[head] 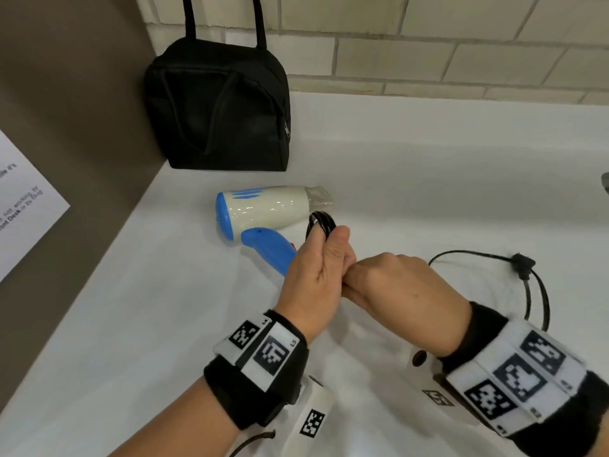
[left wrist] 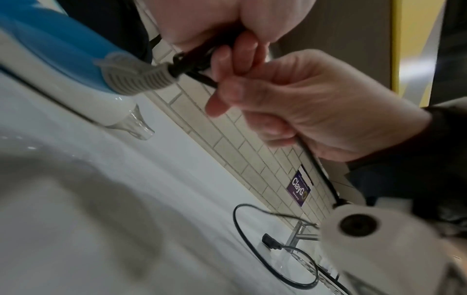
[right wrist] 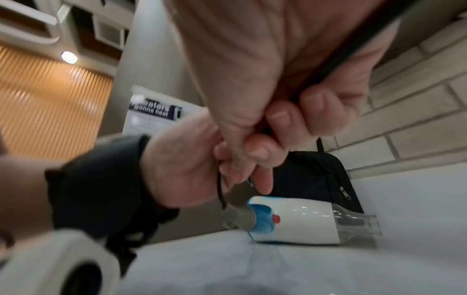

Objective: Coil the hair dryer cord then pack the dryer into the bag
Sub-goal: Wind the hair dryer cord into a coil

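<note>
A white and blue hair dryer point(head: 263, 211) lies on its side on the white counter point(head: 131, 324), nozzle pointing right. Its black cord is partly coiled: my left hand point(head: 318, 258) grips the bundle of loops point(head: 321, 222) just past the dryer's handle point(head: 268, 250). My right hand point(head: 389, 285) meets the left and holds the loose cord point(right wrist: 353, 51), which runs through its curled fingers. The rest of the cord and its plug point(head: 522, 262) trail on the counter to the right. A black zip bag point(head: 217, 107) stands upright behind the dryer, in the corner.
A tiled wall point(head: 428, 54) runs along the back and a brown side wall point(head: 66, 94) with a printed notice point(head: 23, 206) stands at the left. A tap point(left wrist: 298, 235) rises near the plug, and a sink basin point(left wrist: 63, 199) lies below my hands.
</note>
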